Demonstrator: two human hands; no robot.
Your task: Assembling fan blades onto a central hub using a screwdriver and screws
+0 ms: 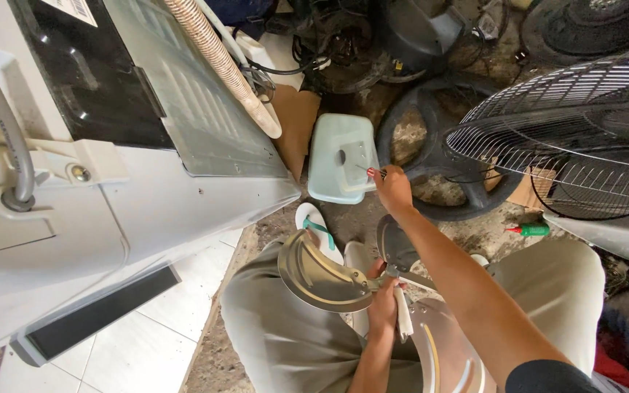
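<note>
Reaching out over the pale green plastic stool (pixel 341 157) near the middle of the frame, the right hand (pixel 393 191) pinches a small thin tool (pixel 373 171), likely a screwdriver with a dark red handle, its metal tip pointing toward the stool's top. Lower down, just above the lap, the left hand (pixel 384 302) is wrapped around a white handle-like piece (pixel 402 314) and steadies a curved metal fan blade (pixel 322 275) that rests across the knees. The likeliest trouble, as I judge it, is the blade: only one hand holds it, near its hub, so the wide curved end at centre-left could tip and slide off the trouser leg onto the rough floor, bending or nicking an edge. Its thin rim lies close to the wrist and thigh, and a sudden slip might scrape skin. The tool is gripped lightly by the fingertips at full reach, so it could drop among the clutter, or roll off the stool's smooth top if set there. Any small screw placed on that stool would be easily lost in the gravelly ground beside the sandal (pixel 317 226). The big wire fan guard (pixel 573 138) at the right edge leans close to the outstretched forearm, and a careless elbow might snag it or knock it over. The tilted white appliance (pixel 111 211) filling the left crowds the space too.
</note>
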